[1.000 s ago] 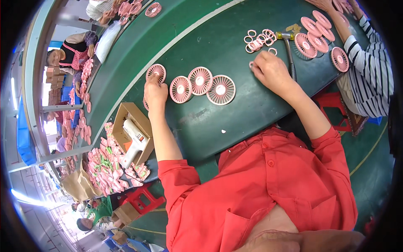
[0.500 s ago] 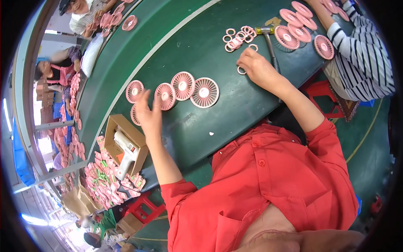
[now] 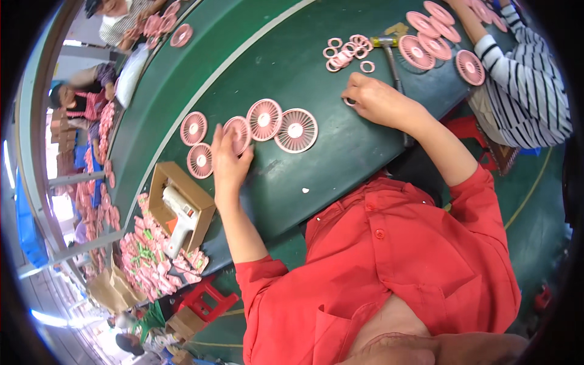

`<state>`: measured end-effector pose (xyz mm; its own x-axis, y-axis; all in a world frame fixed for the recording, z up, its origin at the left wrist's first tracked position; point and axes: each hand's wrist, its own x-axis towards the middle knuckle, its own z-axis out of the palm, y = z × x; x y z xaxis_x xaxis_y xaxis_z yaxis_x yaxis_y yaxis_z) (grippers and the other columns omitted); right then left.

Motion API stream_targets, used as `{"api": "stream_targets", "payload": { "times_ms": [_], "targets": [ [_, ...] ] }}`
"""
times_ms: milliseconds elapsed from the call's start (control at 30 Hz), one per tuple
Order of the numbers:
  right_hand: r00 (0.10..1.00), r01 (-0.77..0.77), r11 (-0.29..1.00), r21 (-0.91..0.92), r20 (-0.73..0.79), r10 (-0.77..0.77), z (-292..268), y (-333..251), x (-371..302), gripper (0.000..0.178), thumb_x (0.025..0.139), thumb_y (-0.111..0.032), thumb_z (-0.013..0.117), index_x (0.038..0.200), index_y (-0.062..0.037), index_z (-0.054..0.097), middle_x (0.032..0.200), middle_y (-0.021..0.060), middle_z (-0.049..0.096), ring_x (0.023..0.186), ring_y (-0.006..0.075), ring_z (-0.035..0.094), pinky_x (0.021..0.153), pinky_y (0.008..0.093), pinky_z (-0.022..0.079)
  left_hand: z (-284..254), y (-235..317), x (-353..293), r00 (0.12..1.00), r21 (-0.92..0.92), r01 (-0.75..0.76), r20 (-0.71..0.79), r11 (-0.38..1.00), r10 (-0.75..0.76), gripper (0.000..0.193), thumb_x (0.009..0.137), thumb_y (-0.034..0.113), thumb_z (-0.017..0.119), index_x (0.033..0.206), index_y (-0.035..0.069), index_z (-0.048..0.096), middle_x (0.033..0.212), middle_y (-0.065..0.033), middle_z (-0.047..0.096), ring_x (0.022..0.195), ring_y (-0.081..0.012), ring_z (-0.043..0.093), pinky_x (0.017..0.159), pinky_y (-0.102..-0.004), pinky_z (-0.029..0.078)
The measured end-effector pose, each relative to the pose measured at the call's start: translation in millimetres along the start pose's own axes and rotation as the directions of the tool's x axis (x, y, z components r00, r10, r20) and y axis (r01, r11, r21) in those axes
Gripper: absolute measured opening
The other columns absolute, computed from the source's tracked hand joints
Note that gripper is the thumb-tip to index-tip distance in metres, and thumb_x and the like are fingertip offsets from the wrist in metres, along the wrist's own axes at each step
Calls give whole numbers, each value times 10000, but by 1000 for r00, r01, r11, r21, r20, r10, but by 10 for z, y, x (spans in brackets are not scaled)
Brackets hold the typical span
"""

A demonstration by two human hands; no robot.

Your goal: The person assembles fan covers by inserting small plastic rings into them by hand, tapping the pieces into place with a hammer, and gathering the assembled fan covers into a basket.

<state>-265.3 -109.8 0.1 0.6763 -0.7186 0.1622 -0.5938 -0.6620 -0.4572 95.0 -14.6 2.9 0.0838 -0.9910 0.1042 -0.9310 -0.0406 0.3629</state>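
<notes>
Five round pink fan grilles lie in a loose row on the green table (image 3: 316, 176). My left hand (image 3: 227, 163) lies over the lower edge of the middle grille (image 3: 241, 131), fingers on its face and thumb at its rim. Two grilles (image 3: 193, 128) (image 3: 199, 160) sit to its left, and two more (image 3: 264, 119) (image 3: 295, 130) to its right. My right hand (image 3: 378, 101) rests on the table farther right, its fingertips pinched on a small pink ring (image 3: 350, 102). A heap of several such rings (image 3: 345, 48) lies just beyond it.
A hammer (image 3: 393, 58) lies beside the rings. A co-worker's striped sleeve (image 3: 517, 79) reaches over more pink grilles (image 3: 444, 45) at the top right. At my left are a cardboard box holding a white glue gun (image 3: 178, 218), a pile of pink parts (image 3: 152, 264) and a red stool (image 3: 208, 302).
My left hand has set down the grille it held at the far left and moved right onto the middle grille. My right hand has stayed near the rings.
</notes>
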Motion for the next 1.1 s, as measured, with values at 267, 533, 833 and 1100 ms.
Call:
{"api": "stream_targets", "payload": {
  "times_ms": [267,533,833,1100],
  "targets": [
    [973,-184,578,795,63,224,32,-180,-129,234,871,-13,659,1091,60,629,1018,54,534,879,108,594,768,244,511,-93,755,-309,904,-836,-12,-244,549,-351,221,951,46,589,1148,-42,634,1050,-71,686,925,-128,645,828,-282,519],
    [974,52,667,743,-185,130,-62,-654,-257,278,821,49,681,1095,25,641,1025,72,557,807,99,585,648,213,481,360,1524,-400,897,-891,419,436,-174,-69,279,967,92,543,1221,-21,568,1144,-134,658,986,-236,690,789,-391,626],
    [901,119,872,474,-420,105,6,-766,-332,267,816,20,703,1076,6,643,951,98,586,765,172,626,651,277,533,366,1674,-388,911,-902,403,412,-156,-24,269,977,79,510,1219,-19,573,1136,-126,660,985,-235,690,822,-401,616],
    [875,116,955,273,-483,32,29,-847,-307,279,781,-9,732,1052,-10,666,875,108,588,710,247,636,614,339,526,436,1734,-469,967,-972,234,230,21,-112,244,982,83,570,1213,7,590,1093,-63,660,935,-131,652,799,-271,560]
  ]
}}
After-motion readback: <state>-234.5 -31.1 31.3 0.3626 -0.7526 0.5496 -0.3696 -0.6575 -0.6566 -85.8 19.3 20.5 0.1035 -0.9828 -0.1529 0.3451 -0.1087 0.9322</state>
